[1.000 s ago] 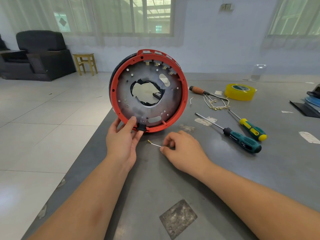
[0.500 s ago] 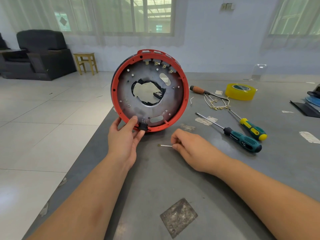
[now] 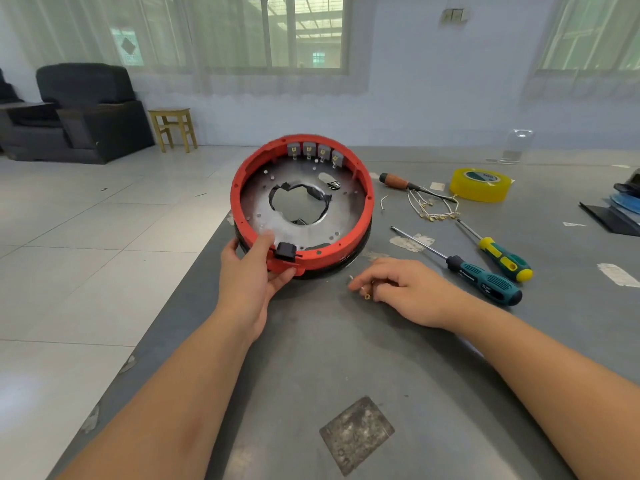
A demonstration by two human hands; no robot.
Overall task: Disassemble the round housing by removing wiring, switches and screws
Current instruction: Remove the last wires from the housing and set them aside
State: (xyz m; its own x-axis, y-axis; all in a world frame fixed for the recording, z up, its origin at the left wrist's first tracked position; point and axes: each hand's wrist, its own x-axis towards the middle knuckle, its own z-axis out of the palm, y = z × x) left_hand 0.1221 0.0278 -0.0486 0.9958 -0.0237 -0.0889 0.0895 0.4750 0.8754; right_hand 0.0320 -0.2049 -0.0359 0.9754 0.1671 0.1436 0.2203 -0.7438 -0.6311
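1. Left hand point(image 3: 254, 282): grips the near rim of the housing point(image 3: 301, 206), thumb inside the red ring, fingers under it, just beside the black switch point(image 3: 286, 252).
2. Right hand point(image 3: 403, 289): fingers loosely curled, pinching a short wire point(image 3: 362, 292) with a brass terminal, low over the table point(image 3: 346, 358), right of centre.
3. Housing: centre of frame, at the table's left edge, tilted with its far rim raised; four grey switches point(image 3: 315, 152) line the upper inner wall.
4. Loose wires point(image 3: 433, 207): right of the housing, beside a wooden-handled tool point(image 3: 398, 183).
5. Two screwdrivers point(image 3: 485, 277), teal and yellow-green, right of centre; yellow tape roll point(image 3: 481, 185) at upper right.
6. Risk, judged: the one-handed hold so near the edge could let the housing slip to the floor; the small wire may roll off and be lost.
7. Writing: print on the teal handle and on the tape label, too small to read.
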